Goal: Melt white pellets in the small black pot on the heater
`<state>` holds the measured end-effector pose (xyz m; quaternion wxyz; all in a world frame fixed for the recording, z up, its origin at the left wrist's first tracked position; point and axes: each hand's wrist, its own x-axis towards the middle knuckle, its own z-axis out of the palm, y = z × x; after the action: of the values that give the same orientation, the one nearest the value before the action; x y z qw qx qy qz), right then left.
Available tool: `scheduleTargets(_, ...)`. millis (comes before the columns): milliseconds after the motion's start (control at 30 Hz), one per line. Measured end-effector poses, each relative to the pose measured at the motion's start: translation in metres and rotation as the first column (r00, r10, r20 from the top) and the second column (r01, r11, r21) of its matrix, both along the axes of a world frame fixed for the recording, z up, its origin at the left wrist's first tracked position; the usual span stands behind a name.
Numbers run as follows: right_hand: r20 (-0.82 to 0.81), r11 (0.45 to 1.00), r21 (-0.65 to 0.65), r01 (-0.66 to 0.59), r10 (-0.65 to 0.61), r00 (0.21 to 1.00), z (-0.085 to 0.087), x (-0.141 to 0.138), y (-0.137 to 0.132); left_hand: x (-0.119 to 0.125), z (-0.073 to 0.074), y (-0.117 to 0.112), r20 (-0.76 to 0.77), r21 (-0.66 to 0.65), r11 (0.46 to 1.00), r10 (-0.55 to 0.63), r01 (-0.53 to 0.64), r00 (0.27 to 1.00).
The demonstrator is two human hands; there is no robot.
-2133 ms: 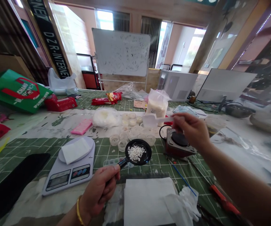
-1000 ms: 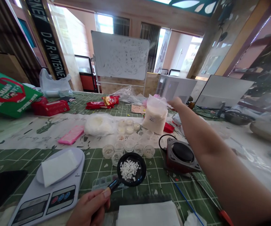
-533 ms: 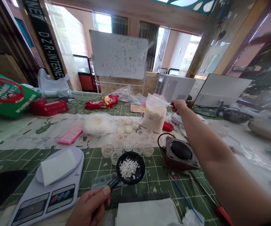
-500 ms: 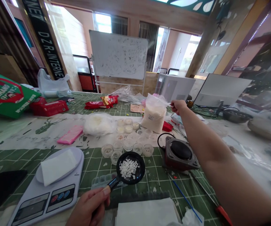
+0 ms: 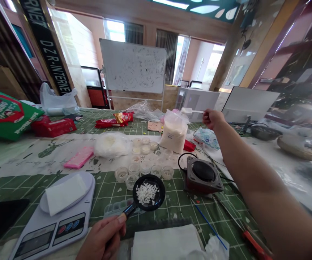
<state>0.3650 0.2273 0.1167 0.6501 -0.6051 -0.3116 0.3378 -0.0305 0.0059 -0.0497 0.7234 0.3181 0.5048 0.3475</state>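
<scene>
My left hand (image 5: 104, 236) is closed round the handle of a small black frying pan (image 5: 160, 196), held above the table at the front. White pellets (image 5: 146, 193) lie in the pan. Farther off, my right hand (image 5: 213, 119) grips the thin handle of a white measuring scoop (image 5: 187, 111). The scoop's bowl is up beside the open top of a clear plastic bag of pale granules (image 5: 173, 137); what it contains I cannot make out. Several small clear cups (image 5: 122, 174) stand just beyond the pan.
A small electric hotplate (image 5: 203, 173) with a black cable sits right of the pan. On the left lies a kitchen scale (image 5: 84, 213) bearing folded white paper (image 5: 63, 195). A red-handled tool (image 5: 256, 245) and a blue stick (image 5: 210, 225) lie front right.
My right hand has moved back from the bag, slightly right and up, and the scoop's bowl now shows above the bag's side. My left hand keeps the pan nearly still.
</scene>
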Motion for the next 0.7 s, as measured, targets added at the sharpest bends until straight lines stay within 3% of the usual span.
scheduleTargets(100,0.011,0.996,0.062,-0.067,0.066,0.998,0.009,-0.010,-0.022,0.001,0.004,-0.001,0.014,-0.006,1.000,-0.007,0.007,1.000)
scheduleTargets(200,0.032,0.978,0.107,-0.178,0.175,0.984,0.007,-0.027,-0.051,0.000,0.007,-0.003,0.036,-0.014,1.000,-0.009,0.010,0.999)
scheduleTargets(333,0.079,0.935,0.099,-0.340,0.334,0.939,-0.013,-0.055,-0.087,0.000,0.007,-0.006,0.068,0.001,1.000,-0.013,0.013,0.998)
scheduleTargets(500,0.190,0.886,-0.009,-0.463,0.456,0.869,-0.045,-0.094,-0.128,0.000,0.008,-0.007,0.084,0.013,0.999,-0.036,0.035,0.996)
scheduleTargets(567,0.466,0.868,-0.103,-0.486,0.474,0.747,-0.055,-0.107,-0.147,0.000,0.009,-0.008,0.090,0.022,0.999,-0.047,0.045,0.995)
scheduleTargets(633,0.753,0.841,-0.130,-0.525,0.429,0.500,-0.062,-0.118,-0.167,-0.001,0.010,-0.008,0.091,0.037,0.998,-0.050,0.047,0.995)
scheduleTargets(700,0.913,0.792,-0.114,-0.600,0.321,0.250,-0.067,-0.124,-0.185,-0.002,0.012,-0.008,0.089,0.051,0.998,-0.045,0.041,0.995)
